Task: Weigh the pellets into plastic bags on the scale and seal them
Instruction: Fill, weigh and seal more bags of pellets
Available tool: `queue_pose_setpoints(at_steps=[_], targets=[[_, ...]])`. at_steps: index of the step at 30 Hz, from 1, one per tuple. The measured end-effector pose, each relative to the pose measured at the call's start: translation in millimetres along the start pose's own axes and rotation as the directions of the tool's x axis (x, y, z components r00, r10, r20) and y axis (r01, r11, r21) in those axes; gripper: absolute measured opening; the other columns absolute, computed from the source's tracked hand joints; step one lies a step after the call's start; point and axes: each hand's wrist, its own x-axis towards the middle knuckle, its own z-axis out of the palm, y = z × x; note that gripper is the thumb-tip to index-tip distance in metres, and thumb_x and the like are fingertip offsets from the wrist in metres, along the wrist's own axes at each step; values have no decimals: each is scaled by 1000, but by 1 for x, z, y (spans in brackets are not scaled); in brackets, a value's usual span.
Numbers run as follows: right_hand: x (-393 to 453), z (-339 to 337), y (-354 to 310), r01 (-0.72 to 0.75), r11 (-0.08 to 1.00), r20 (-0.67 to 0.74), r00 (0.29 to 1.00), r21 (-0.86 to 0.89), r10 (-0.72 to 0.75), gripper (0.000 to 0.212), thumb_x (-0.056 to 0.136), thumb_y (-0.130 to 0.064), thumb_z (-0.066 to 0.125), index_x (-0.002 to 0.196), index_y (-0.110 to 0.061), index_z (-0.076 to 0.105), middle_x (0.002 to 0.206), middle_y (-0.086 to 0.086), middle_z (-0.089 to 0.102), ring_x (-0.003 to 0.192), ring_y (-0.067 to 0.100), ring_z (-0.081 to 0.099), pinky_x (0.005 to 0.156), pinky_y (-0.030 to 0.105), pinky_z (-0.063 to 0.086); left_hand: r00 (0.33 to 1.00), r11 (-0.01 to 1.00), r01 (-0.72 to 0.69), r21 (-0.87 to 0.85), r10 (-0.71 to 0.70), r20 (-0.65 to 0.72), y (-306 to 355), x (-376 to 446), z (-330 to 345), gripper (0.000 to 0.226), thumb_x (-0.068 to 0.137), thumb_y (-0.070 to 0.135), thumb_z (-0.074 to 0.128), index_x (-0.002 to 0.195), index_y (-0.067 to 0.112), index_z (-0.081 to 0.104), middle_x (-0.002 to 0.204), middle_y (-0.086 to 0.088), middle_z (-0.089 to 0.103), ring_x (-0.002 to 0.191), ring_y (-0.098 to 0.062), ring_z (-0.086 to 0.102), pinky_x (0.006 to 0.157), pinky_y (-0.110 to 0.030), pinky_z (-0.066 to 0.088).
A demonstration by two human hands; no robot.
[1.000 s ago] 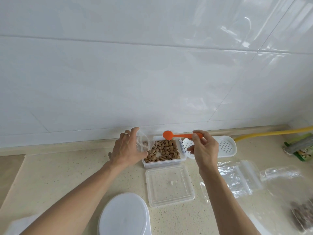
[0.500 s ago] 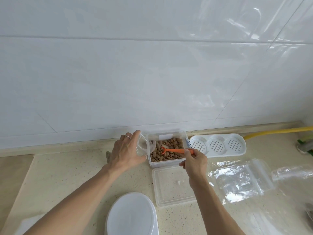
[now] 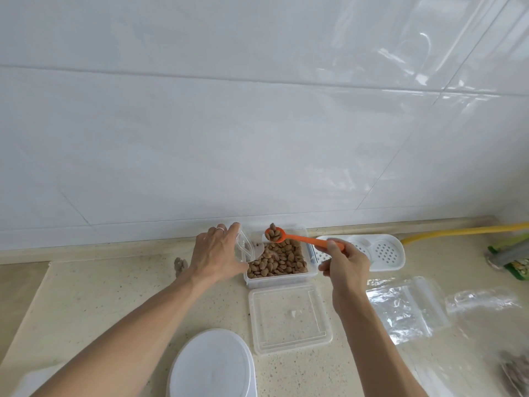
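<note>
My right hand (image 3: 345,263) pinches a thin orange spoon (image 3: 300,238) heaped with brown pellets (image 3: 274,235), above the clear box (image 3: 282,277). My left hand (image 3: 217,255) holds open a see-through bag (image 3: 246,249) just beside it.

White glossy wall tiles (image 3: 257,124) fill the upper frame; beige speckled countertop (image 3: 114,296) below, with a raised beige strip along the wall; white perforated tray (image 3: 383,252) with round wells lies near the wall, right of centre; yellow hose (image 3: 463,232) runs along the back edge from the tray off to the right; green printed packet (image 3: 515,263) at the far right edge with a grey object (image 3: 506,255) lying across it, partly cut off; small brownish clump (image 3: 181,265) on the counter left of centre, too blurred to identify
</note>
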Motion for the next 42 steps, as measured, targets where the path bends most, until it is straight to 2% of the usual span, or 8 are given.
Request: queue_pose_setpoints(at_steps=[5, 10, 18, 21, 26, 32, 37, 42], targets=[[-20, 15, -16, 372, 909, 307, 901, -187, -306, 15, 95, -12, 59, 91, -22, 69, 67, 8, 67, 48, 21, 56, 46, 37, 49, 1000, 999, -19, -25, 19, -9, 9, 2, -1, 80, 67, 50, 71, 132, 20, 36, 109, -3, 54, 102, -22, 52, 83, -35, 43], [-26, 17, -25, 545, 796, 512, 778, -264, -363, 13, 95, -15, 60, 95, -23, 71, 63, 1, 64, 57, 27, 58, 52, 39, 46, 1000, 998, -14, -68, 12, -25, 11, 1, 0, 83, 69, 50, 70, 136, 19, 33, 112, -3, 53, 106, -22, 52, 84, -34, 44], [-10, 3, -30, 303, 950, 158, 944, -71, -290, 13, 95, -10, 57, 91, -17, 68, 71, 11, 69, 49, 13, 59, 50, 25, 49, 1000, 994, 19, -109, -21, -15, 6, -4, 4, 93, 69, 51, 72, 143, 18, 27, 126, -6, 52, 116, -25, 51, 90, -36, 46], [1, -2, -15, 261, 954, 48, 965, -150, -257, 13, 97, -13, 55, 92, -18, 66, 80, 7, 70, 48, 13, 61, 49, 24, 50, 999, 994, 13, -108, -16, -28, 3, -6, 5, 94, 68, 51, 73, 143, 19, 27, 122, -6, 53, 112, -24, 52, 89, -36, 46], [10, -7, 25, 337, 846, 130, 941, -414, -311, 14, 97, -16, 55, 95, -21, 69, 71, -6, 66, 54, 28, 64, 57, 45, 55, 996, 1000, 2, -27, -4, -92, -7, -13, 10, 87, 65, 56, 71, 135, 21, 34, 108, -2, 57, 100, -22, 56, 89, -36, 42], [-2, 12, 45, 249, 855, 218, 962, -455, -164, 16, 97, -14, 54, 91, -21, 67, 69, -1, 67, 53, 25, 65, 49, 34, 51, 997, 1000, 16, 15, -15, -77, -9, -17, 14, 93, 68, 60, 67, 142, 20, 29, 119, -6, 57, 111, -24, 55, 101, -39, 36], [-2, 15, 53, -129, 974, 94, 984, -184, 148, 13, 97, -10, 56, 97, -14, 68, 82, 10, 72, 51, 15, 60, 52, 27, 50, 998, 996, 54, 69, -51, -43, -3, -21, 1, 96, 76, 60, 64, 149, 18, 20, 135, -6, 49, 125, -26, 46, 106, -41, 31], [0, 8, 44, -230, 973, 20, 973, -25, 230, 12, 98, -8, 55, 96, -6, 67, 83, 11, 73, 49, 15, 55, 52, 28, 47, 999, 995, 35, 95, -32, -27, -9, -17, 2, 99, 73, 62, 64, 149, 16, 21, 132, -7, 52, 122, -24, 49, 110, -42, 27]])
